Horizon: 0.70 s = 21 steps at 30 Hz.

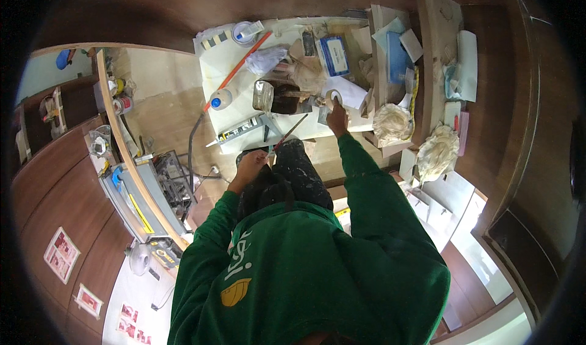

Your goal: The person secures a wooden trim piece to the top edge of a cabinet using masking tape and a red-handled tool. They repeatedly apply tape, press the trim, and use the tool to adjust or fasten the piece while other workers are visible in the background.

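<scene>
My left hand (249, 167) is closed near my thighs, around the lower end of a slim stick-like tool (292, 130) with a red section and a dark far end. My right hand (337, 119) reaches further forward and grips the near edge of a roll of tape (332, 95). To the left of that roll are a dark brown-stained tray (285, 98) and a clear container (263, 95). A caulking gun with a cartridge (239, 130) rests in front of my knees. Beside it stands a white bottle with a blue cap (221, 99).
A white-covered work surface (244, 70) holds a blue-and-white box (333, 56), rags (267, 58) and a long orange strip (247, 61). At right, shelves carry bundled cloth (392, 124). A wooden rail (131, 143) and a toolbox (174, 177) stand left; a dark hose (192, 143) runs nearby.
</scene>
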Each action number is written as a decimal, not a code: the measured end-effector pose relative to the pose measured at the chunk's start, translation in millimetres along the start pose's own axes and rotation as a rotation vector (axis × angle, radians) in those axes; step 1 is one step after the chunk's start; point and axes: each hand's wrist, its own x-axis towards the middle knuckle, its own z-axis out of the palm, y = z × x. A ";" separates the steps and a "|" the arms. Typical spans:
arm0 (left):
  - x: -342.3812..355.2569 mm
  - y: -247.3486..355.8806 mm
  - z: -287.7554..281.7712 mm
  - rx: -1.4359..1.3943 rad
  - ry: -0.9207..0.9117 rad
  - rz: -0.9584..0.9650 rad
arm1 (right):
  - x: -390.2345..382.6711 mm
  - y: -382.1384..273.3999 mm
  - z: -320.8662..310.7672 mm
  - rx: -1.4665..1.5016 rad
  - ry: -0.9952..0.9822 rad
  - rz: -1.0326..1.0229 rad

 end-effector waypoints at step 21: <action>70.8 176.1 -33.2 -0.126 0.174 0.626 | -148.4 -188.7 -157.6 0.047 0.153 -0.965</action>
